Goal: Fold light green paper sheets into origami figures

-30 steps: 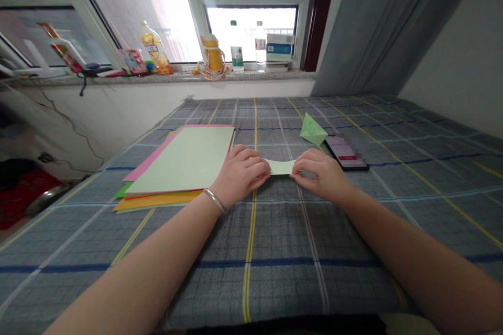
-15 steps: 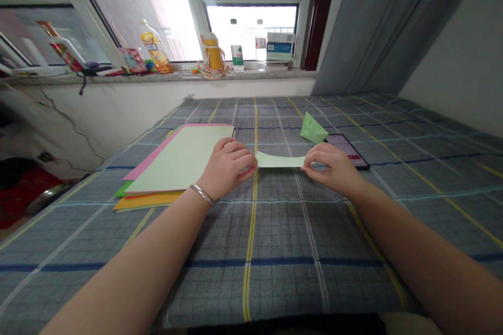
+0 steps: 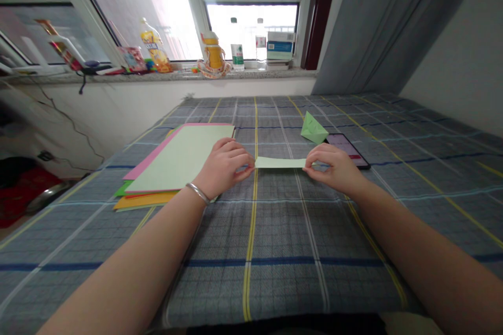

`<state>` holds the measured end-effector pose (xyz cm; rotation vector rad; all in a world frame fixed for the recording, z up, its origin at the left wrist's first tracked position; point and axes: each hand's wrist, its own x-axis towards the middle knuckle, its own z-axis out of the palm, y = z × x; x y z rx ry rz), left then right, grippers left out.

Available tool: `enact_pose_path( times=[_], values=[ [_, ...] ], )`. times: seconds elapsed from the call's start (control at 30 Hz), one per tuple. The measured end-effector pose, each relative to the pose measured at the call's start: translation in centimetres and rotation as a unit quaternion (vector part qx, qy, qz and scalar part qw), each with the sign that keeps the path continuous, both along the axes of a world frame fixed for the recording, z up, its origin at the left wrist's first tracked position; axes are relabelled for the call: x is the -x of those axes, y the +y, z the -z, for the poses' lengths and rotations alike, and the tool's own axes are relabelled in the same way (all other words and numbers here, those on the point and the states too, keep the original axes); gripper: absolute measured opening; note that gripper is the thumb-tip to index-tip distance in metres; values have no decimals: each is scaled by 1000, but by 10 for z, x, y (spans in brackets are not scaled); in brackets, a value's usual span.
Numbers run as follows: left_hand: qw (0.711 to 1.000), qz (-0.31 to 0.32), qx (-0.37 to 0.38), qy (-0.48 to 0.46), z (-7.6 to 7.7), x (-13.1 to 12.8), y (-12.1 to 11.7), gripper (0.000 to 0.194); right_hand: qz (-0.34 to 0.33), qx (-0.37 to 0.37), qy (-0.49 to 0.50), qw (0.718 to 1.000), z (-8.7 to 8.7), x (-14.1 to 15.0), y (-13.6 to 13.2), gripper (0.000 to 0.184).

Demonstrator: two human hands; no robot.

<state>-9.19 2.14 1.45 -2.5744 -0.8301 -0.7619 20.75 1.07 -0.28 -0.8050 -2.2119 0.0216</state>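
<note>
A pale green sheet of paper (image 3: 280,163) stretches between my two hands, seen nearly edge-on as a narrow band. My left hand (image 3: 230,163) pinches its left end between thumb and fingers. At the right end, my right hand (image 3: 331,164) grips it in the same way. Just beyond my right hand stands a folded green paper piece (image 3: 313,128), pointed at the top. It touches or overlaps the corner of a phone (image 3: 346,149) with a lit screen. My left hand and wrist are over the edge of a stack of coloured paper (image 3: 184,154), pale green on top.
A grey plaid cloth (image 3: 283,230) covers the surface under my hands. On the windowsill (image 3: 176,74) stand a yellow drink bottle (image 3: 154,44), a yellow cup (image 3: 214,55), clear bottles and a box (image 3: 280,45). A grey curtain (image 3: 365,26) hangs at the right.
The sheet's top edge, curved before, is now flatter and the band looks straighter. My left hand has shifted slightly left and my right hand slightly right.
</note>
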Motion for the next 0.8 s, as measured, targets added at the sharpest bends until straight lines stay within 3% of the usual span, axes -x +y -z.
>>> enact_pose_path(
  times=[0.63, 0.8],
  values=[
    [992, -15, 108, -59, 9, 4, 0, 6, 9, 20, 26, 999, 1, -4, 1, 9],
    [987, -89, 132, -29, 21, -10, -1, 38, -6, 34, 12, 999, 1, 1, -2, 8]
  ],
)
